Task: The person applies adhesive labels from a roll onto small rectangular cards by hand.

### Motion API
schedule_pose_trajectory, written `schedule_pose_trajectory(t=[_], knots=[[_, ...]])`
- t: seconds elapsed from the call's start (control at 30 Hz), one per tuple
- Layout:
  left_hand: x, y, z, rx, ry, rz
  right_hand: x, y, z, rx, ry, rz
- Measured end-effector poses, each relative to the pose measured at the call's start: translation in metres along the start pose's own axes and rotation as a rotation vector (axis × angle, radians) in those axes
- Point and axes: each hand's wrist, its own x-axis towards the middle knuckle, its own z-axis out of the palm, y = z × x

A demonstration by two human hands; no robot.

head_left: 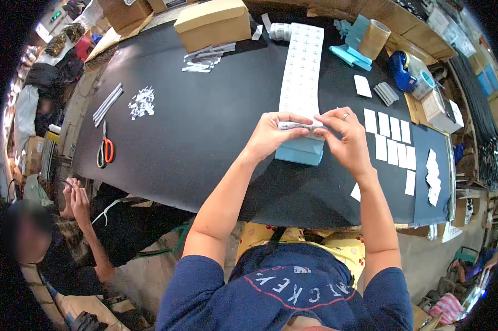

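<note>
A long white strip of small printed labels [303,69] runs from its roll [280,32] at the back down to my hands. My left hand [276,134] pinches a rolled or folded piece at the strip's near end between thumb and fingers. My right hand [343,137] is closed on the right side of that same end, its fingertips close to the left ones. Just below my fingers lies a light blue block [298,153], flat on the black tabletop [216,121]. My fingers hide exactly how the strip's end is folded.
White cards [392,151] lie in rows at right. A blue tape dispenser [402,71] and brown tape roll [374,39] stand behind. Scissors [105,149], paper scraps [142,103] and a cardboard box [213,26] are leftward. Another person's hands [77,198] are at far left.
</note>
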Motion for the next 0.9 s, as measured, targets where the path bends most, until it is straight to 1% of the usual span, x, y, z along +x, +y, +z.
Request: schedule_pose_trajectory(t=[0.03, 0.07, 0.13, 0.17, 0.27, 0.33, 0.4, 0.5, 0.57, 0.63, 0.77, 0.9], knots=[[0.0, 0.002, 0.001, 0.019, 0.009, -0.005, 0.001, -0.004, -0.002, -0.046, 0.005, -0.068], [0.0, 0.004, 0.001, 0.039, 0.018, -0.009, 0.001, -0.006, -0.002, -0.046, 0.01, -0.068], [0.001, 0.001, 0.001, 0.052, 0.016, -0.022, 0.001, -0.008, -0.003, -0.158, -0.031, -0.127], [0.001, 0.0, 0.001, 0.058, 0.018, -0.037, 0.002, -0.009, -0.003, -0.162, -0.033, -0.156], [0.001, 0.002, 0.004, 0.098, 0.028, -0.074, 0.001, -0.01, -0.002, -0.165, -0.003, -0.154], [0.001, -0.001, 0.003, 0.089, 0.027, -0.062, 0.0, -0.01, -0.001, -0.176, 0.009, -0.141], [0.002, 0.0, 0.004, 0.079, 0.023, -0.048, -0.001, -0.01, 0.0, -0.208, 0.022, -0.165], [0.0, 0.002, 0.005, 0.055, 0.03, -0.082, -0.004, -0.009, 0.002, -0.245, 0.028, -0.184], [0.002, -0.005, 0.004, 0.049, 0.056, -0.042, -0.006, -0.01, 0.004, -0.256, 0.021, -0.185], [0.002, -0.006, 0.006, 0.024, 0.071, -0.026, -0.008, -0.008, 0.007, -0.321, 0.091, -0.274], [-0.001, -0.001, 0.006, -0.04, 0.057, -0.098, -0.015, -0.002, 0.01, -0.315, 0.1, -0.31], [-0.002, 0.001, 0.005, -0.083, 0.024, -0.105, -0.014, -0.001, 0.008, -0.307, 0.13, -0.361]])
